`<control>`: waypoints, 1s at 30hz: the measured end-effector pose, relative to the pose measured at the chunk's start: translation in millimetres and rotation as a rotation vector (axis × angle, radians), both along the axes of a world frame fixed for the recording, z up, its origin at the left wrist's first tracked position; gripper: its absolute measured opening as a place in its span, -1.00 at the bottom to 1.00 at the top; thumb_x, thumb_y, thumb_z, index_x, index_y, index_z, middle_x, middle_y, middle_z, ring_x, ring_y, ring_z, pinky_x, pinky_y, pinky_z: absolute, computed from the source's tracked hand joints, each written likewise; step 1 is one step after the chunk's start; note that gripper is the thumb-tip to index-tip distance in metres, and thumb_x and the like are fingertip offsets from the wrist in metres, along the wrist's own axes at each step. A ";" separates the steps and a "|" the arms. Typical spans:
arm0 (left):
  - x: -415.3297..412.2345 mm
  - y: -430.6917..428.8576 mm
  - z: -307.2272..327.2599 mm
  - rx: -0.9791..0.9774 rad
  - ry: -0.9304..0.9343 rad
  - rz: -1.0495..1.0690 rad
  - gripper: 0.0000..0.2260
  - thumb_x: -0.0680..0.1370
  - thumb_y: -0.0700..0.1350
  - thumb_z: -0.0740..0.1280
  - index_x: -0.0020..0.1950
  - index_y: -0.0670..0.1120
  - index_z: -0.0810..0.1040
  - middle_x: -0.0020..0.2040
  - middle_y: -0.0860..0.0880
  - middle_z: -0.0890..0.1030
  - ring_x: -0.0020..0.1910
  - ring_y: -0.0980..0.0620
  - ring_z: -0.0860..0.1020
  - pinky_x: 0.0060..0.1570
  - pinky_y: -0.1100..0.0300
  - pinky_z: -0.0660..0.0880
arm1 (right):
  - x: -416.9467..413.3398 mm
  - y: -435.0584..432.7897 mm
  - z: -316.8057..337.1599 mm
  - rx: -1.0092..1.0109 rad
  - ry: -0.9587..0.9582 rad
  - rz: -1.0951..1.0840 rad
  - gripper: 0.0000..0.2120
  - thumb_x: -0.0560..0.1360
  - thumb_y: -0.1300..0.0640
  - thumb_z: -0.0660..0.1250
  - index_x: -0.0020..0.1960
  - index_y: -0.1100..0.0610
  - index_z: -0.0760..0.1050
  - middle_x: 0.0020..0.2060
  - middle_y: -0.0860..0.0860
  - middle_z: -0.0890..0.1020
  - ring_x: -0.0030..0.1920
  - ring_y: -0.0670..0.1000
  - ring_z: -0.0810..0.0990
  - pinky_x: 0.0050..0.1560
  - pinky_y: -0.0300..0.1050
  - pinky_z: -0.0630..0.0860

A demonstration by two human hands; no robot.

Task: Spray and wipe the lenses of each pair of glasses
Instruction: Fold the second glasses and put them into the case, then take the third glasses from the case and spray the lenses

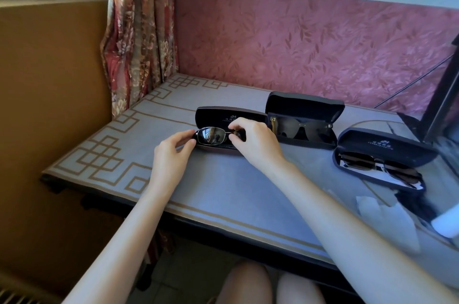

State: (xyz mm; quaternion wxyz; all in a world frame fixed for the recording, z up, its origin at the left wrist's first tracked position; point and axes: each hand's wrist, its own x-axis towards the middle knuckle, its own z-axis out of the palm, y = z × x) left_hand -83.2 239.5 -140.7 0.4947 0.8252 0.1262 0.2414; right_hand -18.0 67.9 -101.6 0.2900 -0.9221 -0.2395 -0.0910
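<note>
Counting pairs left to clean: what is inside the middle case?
One pair of dark sunglasses lies in the open middle case. Anything beneath them, such as a cloth, is hidden.

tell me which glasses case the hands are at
The leftmost case: the left hand and right hand pinch its metal-framed glasses. The middle case and right case lie untouched.

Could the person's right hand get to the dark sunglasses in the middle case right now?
Probably yes, once freed: the right hand pinches the wire-framed glasses just beside the middle case, whose lid stands open with nothing covering the dark sunglasses.
</note>
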 end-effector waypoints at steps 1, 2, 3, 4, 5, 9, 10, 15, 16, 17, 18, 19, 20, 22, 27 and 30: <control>0.0 -0.1 0.2 -0.002 0.001 0.002 -0.75 0.58 -0.20 0.31 0.24 -0.12 0.59 0.15 0.02 0.63 0.11 0.21 0.53 0.08 0.50 0.34 | -1.5 -2.4 1.3 0.013 -0.003 0.001 -0.78 0.56 0.15 0.30 0.19 0.08 0.57 0.07 -0.03 0.66 0.13 0.00 0.56 0.00 -0.11 0.45; 0.1 -0.1 0.2 -0.004 0.001 0.003 -0.75 0.58 -0.19 0.31 0.24 -0.12 0.59 0.15 0.01 0.63 0.11 0.21 0.53 0.11 0.45 0.34 | -2.7 -5.4 2.5 0.033 -0.003 -0.005 -0.78 0.56 0.15 0.30 0.19 0.07 0.58 0.09 -0.04 0.66 0.12 -0.03 0.54 0.01 -0.13 0.43; 0.0 -0.1 0.1 -0.005 0.001 0.006 -0.75 0.58 -0.19 0.31 0.24 -0.12 0.59 0.15 0.01 0.63 0.12 0.20 0.53 0.13 0.42 0.35 | -4.4 -9.2 4.0 0.056 0.000 -0.013 -0.78 0.56 0.15 0.31 0.18 0.06 0.58 0.11 -0.05 0.65 0.08 -0.07 0.51 0.01 -0.15 0.40; -0.2 -0.1 -0.1 -0.006 -0.002 0.010 -0.75 0.58 -0.18 0.31 0.24 -0.12 0.59 0.16 0.01 0.63 0.13 0.19 0.53 0.12 0.43 0.35 | -6.2 -14.1 5.2 0.084 0.000 -0.018 -0.79 0.55 0.15 0.31 0.17 0.06 0.59 0.11 -0.06 0.65 0.02 -0.10 0.46 0.01 -0.16 0.39; -0.6 -0.1 -0.3 -0.005 -0.009 0.014 -0.76 0.59 -0.18 0.31 0.24 -0.13 0.59 0.16 0.01 0.63 0.13 0.19 0.53 0.10 0.48 0.34 | -7.9 -20.2 6.0 0.120 -0.004 -0.019 -0.80 0.55 0.16 0.33 0.14 0.07 0.60 0.10 -0.07 0.66 -0.05 -0.12 0.43 0.03 -0.15 0.41; -3.6 -1.8 0.7 -0.013 -0.070 0.032 -0.79 0.59 -0.21 0.29 0.19 -0.10 0.61 0.13 -0.01 0.65 0.10 0.18 0.56 -0.03 0.65 0.32 | -12.8 -52.3 7.5 0.277 0.049 -0.033 -0.85 0.51 0.20 0.38 0.03 0.04 0.64 0.00 -0.11 0.68 0.02 -0.10 0.60 0.16 -0.16 0.49; -5.0 -3.7 2.3 -0.010 -0.093 0.029 -0.79 0.59 -0.22 0.29 0.19 -0.09 0.61 0.13 0.00 0.65 0.09 0.18 0.56 -0.01 0.64 0.34 | -14.2 -61.0 8.5 0.297 0.072 -0.036 -0.86 0.50 0.21 0.39 0.01 0.03 0.64 -0.02 -0.13 0.68 0.05 -0.11 0.61 0.17 -0.24 0.48; -11.0 -32.4 24.3 0.009 -0.237 -0.065 -0.77 0.57 -0.24 0.33 0.18 -0.04 0.62 0.08 0.08 0.65 0.07 0.23 0.59 0.07 0.47 0.44 | -18.6 -106.4 23.6 0.346 0.069 -0.080 -0.86 0.50 0.26 0.39 -0.03 0.04 0.64 -0.10 -0.16 0.67 0.01 -0.15 0.63 0.08 -0.45 0.43; -9.6 -42.7 29.1 0.029 -0.258 -0.098 -0.78 0.56 -0.24 0.34 0.17 -0.03 0.62 0.07 0.09 0.65 0.06 0.22 0.59 0.07 0.44 0.45 | -19.1 -116.2 28.1 0.331 0.052 -0.094 -0.85 0.51 0.26 0.39 -0.03 0.04 0.64 -0.10 -0.17 0.67 0.01 -0.17 0.62 0.08 -0.46 0.42; -7.0 -54.1 32.8 0.067 -0.271 -0.136 -0.77 0.56 -0.24 0.34 0.17 -0.03 0.62 0.07 0.09 0.65 0.06 0.19 0.60 0.09 0.38 0.47 | -18.6 -126.1 31.9 0.305 0.027 -0.111 -0.85 0.51 0.26 0.38 -0.03 0.03 0.64 -0.11 -0.17 0.67 0.00 -0.18 0.62 0.06 -0.47 0.41; -3.2 -66.4 35.5 0.120 -0.274 -0.181 -0.77 0.55 -0.23 0.35 0.17 -0.03 0.62 0.08 0.09 0.65 0.07 0.15 0.60 0.13 0.30 0.49 | -17.6 -135.6 35.6 0.274 0.000 -0.134 -0.85 0.51 0.25 0.38 -0.03 0.03 0.64 -0.11 -0.15 0.67 -0.01 -0.17 0.62 0.05 -0.46 0.42; 1.5 -79.0 36.8 0.187 -0.267 -0.231 -0.76 0.54 -0.22 0.36 0.19 -0.04 0.61 0.10 0.08 0.64 0.08 0.11 0.60 0.15 0.22 0.50 | -16.0 -144.6 38.6 0.245 -0.021 -0.162 -0.85 0.51 0.25 0.38 -0.02 0.03 0.64 -0.11 -0.12 0.68 -0.02 -0.13 0.63 0.06 -0.39 0.45; 7.5 -92.0 37.3 0.264 -0.253 -0.277 -0.75 0.54 -0.20 0.36 0.21 -0.04 0.60 0.11 0.07 0.64 0.10 0.08 0.59 0.16 0.17 0.50 | -13.8 -152.9 41.1 0.222 -0.039 -0.194 -0.86 0.51 0.24 0.38 -0.02 0.03 0.65 -0.10 -0.08 0.69 -0.03 -0.06 0.63 0.09 -0.26 0.50; 21.6 -116.0 39.0 0.394 -0.210 -0.346 -0.72 0.53 -0.18 0.36 0.24 -0.04 0.58 0.15 0.05 0.62 0.15 0.05 0.55 0.14 0.19 0.46 | -9.6 -165.8 43.5 0.213 -0.061 -0.240 -0.85 0.51 0.22 0.37 -0.02 0.02 0.65 -0.10 -0.05 0.70 -0.01 -0.01 0.64 0.16 -0.04 0.52; 66.8 -155.4 43.2 0.581 -0.111 -0.414 -0.68 0.56 -0.17 0.32 0.32 -0.04 0.51 0.22 0.01 0.57 0.22 -0.01 0.49 0.11 0.12 0.46 | -7.3 -173.5 35.3 0.231 -0.050 -0.268 -0.85 0.51 0.22 0.37 -0.02 0.01 0.64 -0.08 -0.08 0.69 -0.06 0.06 0.66 0.11 -0.04 0.54; 90.1 -166.1 43.0 0.695 -0.055 -0.405 -0.65 0.58 -0.16 0.29 0.37 -0.06 0.46 0.29 0.00 0.53 0.32 -0.01 0.41 0.15 0.07 0.46 | -5.5 -173.9 29.1 0.233 -0.046 -0.278 -0.86 0.52 0.21 0.36 0.00 0.02 0.64 -0.02 -0.05 0.68 -0.10 0.15 0.66 -0.01 -0.16 0.50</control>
